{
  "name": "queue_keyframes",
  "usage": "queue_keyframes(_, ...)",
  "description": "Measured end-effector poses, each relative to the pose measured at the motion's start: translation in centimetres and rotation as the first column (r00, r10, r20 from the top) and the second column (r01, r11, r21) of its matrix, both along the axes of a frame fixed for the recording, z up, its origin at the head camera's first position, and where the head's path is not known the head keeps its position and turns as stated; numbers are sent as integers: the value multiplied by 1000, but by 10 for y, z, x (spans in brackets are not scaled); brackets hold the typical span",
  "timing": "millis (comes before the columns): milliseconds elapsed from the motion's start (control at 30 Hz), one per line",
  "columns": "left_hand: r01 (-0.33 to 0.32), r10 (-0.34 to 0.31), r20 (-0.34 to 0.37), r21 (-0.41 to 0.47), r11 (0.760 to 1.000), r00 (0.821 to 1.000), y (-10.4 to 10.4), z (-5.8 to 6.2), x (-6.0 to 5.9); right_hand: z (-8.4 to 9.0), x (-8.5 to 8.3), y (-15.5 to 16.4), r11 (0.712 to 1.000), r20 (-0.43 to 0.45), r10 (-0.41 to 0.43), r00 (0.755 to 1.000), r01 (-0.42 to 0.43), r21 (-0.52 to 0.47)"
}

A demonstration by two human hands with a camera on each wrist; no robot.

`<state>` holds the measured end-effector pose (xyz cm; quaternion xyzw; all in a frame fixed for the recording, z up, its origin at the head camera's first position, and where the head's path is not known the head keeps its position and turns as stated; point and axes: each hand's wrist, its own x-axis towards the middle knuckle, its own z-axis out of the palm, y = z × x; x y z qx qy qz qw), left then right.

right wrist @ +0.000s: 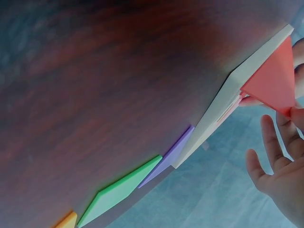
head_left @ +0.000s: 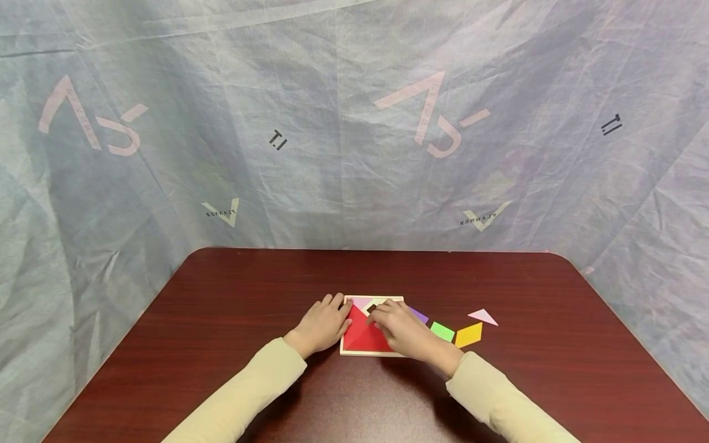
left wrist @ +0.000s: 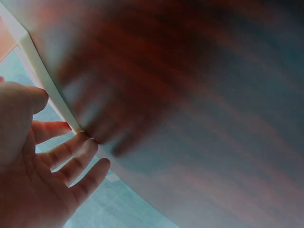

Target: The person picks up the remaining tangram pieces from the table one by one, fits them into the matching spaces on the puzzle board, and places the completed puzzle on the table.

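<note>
Both arms wear long sleeves of a pale cream, slightly yellowish cloth. The left sleeve (head_left: 244,394) is plain, with no print, button or seam showing, and ends in a soft, rounded cuff at the wrist. The right sleeve (head_left: 504,403) matches it in colour and cut, with the same unmarked cuff. The cloth looks smooth and fairly thick, with a few gentle folds near the cuffs. The left hand (head_left: 323,324) and the right hand (head_left: 403,332) are bare: no gloves, rings, watch or bands show on the fingers (left wrist: 71,152) or wrists.
</note>
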<state>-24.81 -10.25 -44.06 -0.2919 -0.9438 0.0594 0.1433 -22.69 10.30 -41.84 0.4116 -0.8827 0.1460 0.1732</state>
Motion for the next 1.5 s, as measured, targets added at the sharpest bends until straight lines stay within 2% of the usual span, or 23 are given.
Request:
queue_keyframes(400, -7, 7, 21, -1, 1000, 1000, 0, 0, 0, 0, -2, -2, 1000, 39, -11, 999, 12, -5)
queue_keyframes(733, -7, 7, 34, 6, 1000, 999, 0, 1, 1, 1, -4, -2, 999, 83, 11, 996, -7, -53)
queue_keyframes(1100, -11, 10, 43, 15, 1000, 999, 1, 3, 1, 1, -5, -1, 996, 85, 41, 996, -34, -80)
queue_keyframes(1500, -8, 7, 31, 14, 1000, 999, 1, 2, 0, 2, -5, -1, 995, 95, 35, 995, -26, -96)
